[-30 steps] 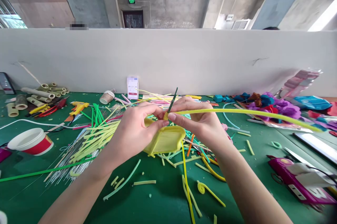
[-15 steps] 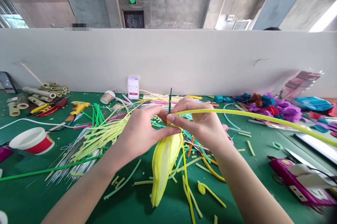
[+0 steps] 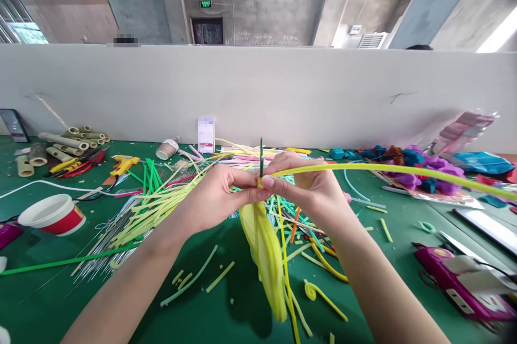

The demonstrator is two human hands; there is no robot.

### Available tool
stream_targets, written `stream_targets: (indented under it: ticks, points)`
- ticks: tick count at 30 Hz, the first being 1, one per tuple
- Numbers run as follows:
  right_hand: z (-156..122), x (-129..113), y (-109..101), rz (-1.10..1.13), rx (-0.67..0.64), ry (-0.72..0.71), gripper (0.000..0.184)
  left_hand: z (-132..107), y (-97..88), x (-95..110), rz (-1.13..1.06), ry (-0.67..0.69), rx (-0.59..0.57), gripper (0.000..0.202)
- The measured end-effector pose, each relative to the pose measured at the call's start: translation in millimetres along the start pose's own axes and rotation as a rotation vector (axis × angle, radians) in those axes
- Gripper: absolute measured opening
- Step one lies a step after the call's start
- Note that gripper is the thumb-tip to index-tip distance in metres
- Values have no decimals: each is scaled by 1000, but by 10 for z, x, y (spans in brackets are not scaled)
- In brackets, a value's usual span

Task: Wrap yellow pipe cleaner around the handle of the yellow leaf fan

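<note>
Nearest, below the hands, short cut pieces of yellow and pale green pipe cleaner [image 3: 220, 278] lie scattered on the green table top [image 3: 60, 301], and a small coiled yellow pipe-cleaner spiral [image 3: 310, 290] sits under the right wrist. Hanging down from between the two hands is a yellow, petal-shaped bundle of fuzzy pipe cleaners [image 3: 266, 252]; its lower end is blurred, so I cannot tell if it touches the table.

The left hand [image 3: 220, 193] pinches the top of that bundle with thumb and forefinger. The right hand [image 3: 307, 188] meets it fingertip to fingertip, closed on a long yellow-green pipe cleaner [image 3: 404, 170] that runs away to the right of it. A thin dark green stem [image 3: 261, 153] stands upright out of the pinch.

Left of the left hand lies a loose heap of pale yellow pipe cleaners [image 3: 157, 206]; further left is a red-and-white paper tub [image 3: 52, 215]. Well to the right of the right hand sits a pink plastic device [image 3: 464, 279].

Beyond the hands are a yellow glue gun [image 3: 125, 162], a stack of bamboo tubes [image 3: 68, 142], purple and blue fuzzy flowers [image 3: 412, 163], and a white partition wall [image 3: 258, 91].
</note>
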State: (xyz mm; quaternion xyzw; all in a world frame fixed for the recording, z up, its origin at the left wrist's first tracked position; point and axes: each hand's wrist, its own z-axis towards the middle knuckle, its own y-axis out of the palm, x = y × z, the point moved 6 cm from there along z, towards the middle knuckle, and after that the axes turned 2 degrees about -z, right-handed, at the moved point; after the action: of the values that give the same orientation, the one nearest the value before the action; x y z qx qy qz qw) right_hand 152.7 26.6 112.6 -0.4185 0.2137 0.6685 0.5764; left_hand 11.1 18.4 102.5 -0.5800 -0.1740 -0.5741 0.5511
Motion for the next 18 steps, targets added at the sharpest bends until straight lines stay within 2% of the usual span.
stream_targets:
  ticks: [2,4,6,8,13,18]
  points:
    - [-2,9,-26,-33,31,-7,5,-19,10,52,111,33,90,20]
    - [-6,12,-41,-68,58,-1,4,-60,3,111,263,60,252,27]
    - [-12,-9,-38,-110,74,-11,4,-111,11,172,388,106,397,20]
    - [-24,-49,-26,-130,90,-27,4,-149,32,211,427,171,472,14]
    - [-54,-133,3,-81,126,-30,3,-158,-21,169,234,191,439,7]
    - [-30,-77,9,-69,111,-35,6,-93,-21,165,137,197,217,14]
